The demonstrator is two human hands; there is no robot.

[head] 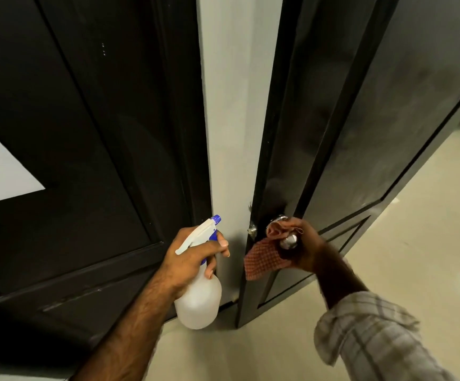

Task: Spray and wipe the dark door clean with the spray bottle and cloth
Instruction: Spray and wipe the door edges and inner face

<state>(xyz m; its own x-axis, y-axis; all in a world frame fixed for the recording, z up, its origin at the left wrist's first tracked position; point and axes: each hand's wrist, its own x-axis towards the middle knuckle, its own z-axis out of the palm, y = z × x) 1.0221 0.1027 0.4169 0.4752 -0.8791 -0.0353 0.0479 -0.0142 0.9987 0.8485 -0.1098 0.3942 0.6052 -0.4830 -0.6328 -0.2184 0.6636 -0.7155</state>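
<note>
My left hand (193, 253) grips the neck of a translucent white spray bottle (200, 298) with a white and blue trigger head, held upright in front of the pale wall strip. My right hand (304, 247) holds a reddish checked cloth (260, 261) bunched around the round metal door knob (288, 241). The knob sits on the dark door (361, 119), which stands ajar with its edge toward me. Part of the cloth hangs down below the knob.
A second dark panelled door (86, 133) fills the left, with a white sheet (0, 166) stuck on it. A pale wall strip (231, 105) separates the two doors. Glossy beige floor tiles (416, 229) spread to the right and below.
</note>
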